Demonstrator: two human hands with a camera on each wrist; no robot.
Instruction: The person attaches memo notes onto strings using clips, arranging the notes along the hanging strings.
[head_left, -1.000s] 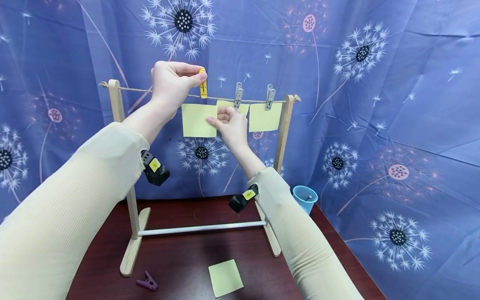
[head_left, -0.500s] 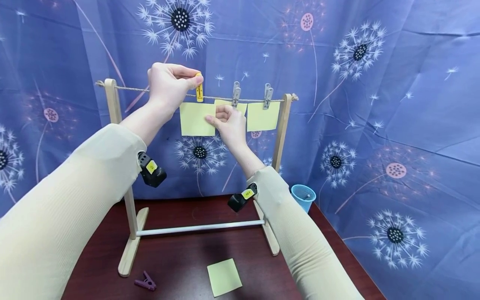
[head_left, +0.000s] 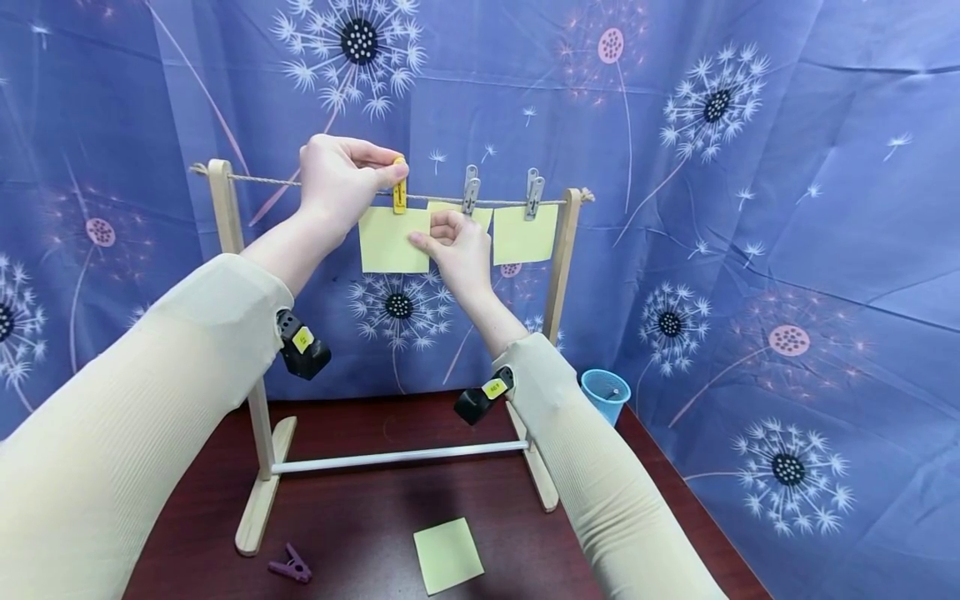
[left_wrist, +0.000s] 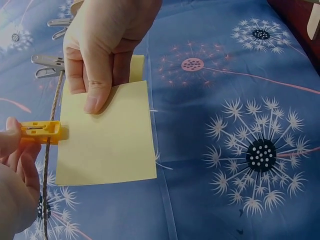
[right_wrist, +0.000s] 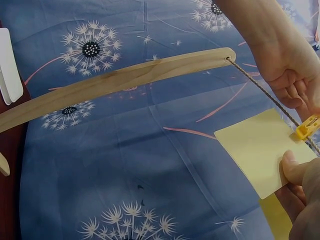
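Dandelion-print curtain (head_left: 660, 208) behind dark red tabletop (head_left: 360, 521); blue basket (head_left: 604, 396) near tabletop's far right corner. Left hand (head_left: 341, 177) pinches yellow clothespin (head_left: 400, 198) across rope (head_left: 262, 179), tip at top edge of yellow note (head_left: 392, 246); right hand (head_left: 463, 252) pinches note's right edge, thumb in front.

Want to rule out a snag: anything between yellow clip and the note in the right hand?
Nothing visible. The yellow clip, pinched by the left hand, sits across the rope, tip over the top of the note. In the head view, the right hand grips its right side, clear of the clip; both grey clips are farther right.
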